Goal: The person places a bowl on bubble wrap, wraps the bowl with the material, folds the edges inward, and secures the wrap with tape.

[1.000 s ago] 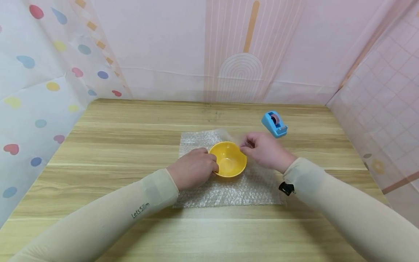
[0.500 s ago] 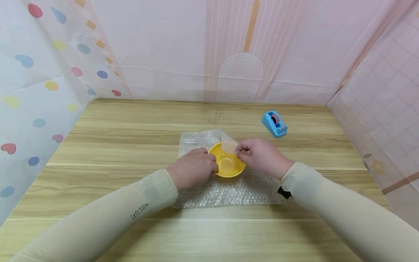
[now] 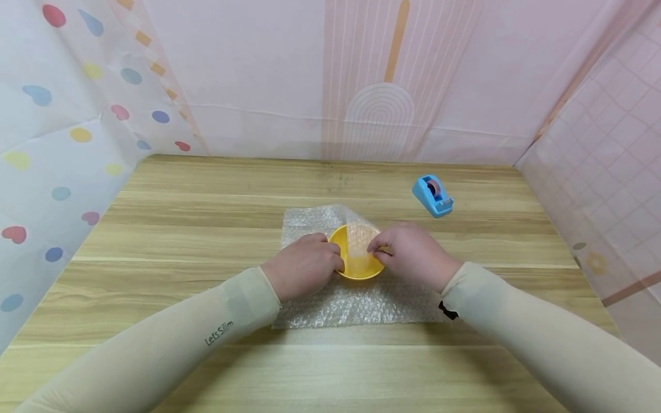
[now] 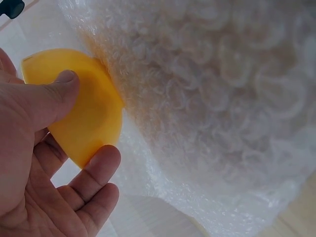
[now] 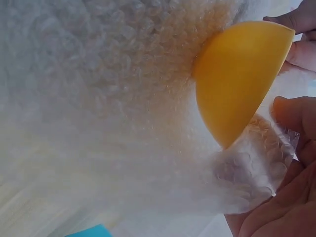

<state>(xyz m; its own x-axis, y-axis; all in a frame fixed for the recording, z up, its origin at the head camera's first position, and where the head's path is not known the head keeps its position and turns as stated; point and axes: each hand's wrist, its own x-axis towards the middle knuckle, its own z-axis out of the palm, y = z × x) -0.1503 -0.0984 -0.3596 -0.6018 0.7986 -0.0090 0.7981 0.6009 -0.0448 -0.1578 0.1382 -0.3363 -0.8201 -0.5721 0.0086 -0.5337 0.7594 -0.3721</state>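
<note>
A yellow bowl (image 3: 355,269) stands upright on a sheet of bubble wrap (image 3: 356,307) in the middle of the table. My left hand (image 3: 306,267) grips the bowl's left rim, and the left wrist view shows the thumb on the outer wall of the bowl (image 4: 94,108) with fingers curled over the rim. With thumb and fingertips my right hand (image 3: 413,252) pinches the far right corner of the bubble wrap, folded over the bowl's right part. In the right wrist view the folded wrap (image 5: 256,163) curls up beside the bowl (image 5: 242,79).
A blue tape dispenser (image 3: 434,196) stands behind my right hand, toward the back right of the wooden table (image 3: 206,195). Patterned cloth walls (image 3: 258,74) border the table at the back and both sides.
My right hand has drawn the bubble wrap's corner leftward and toward me, so the flap now covers part of the bowl's opening. The left hand has stayed on the rim.
</note>
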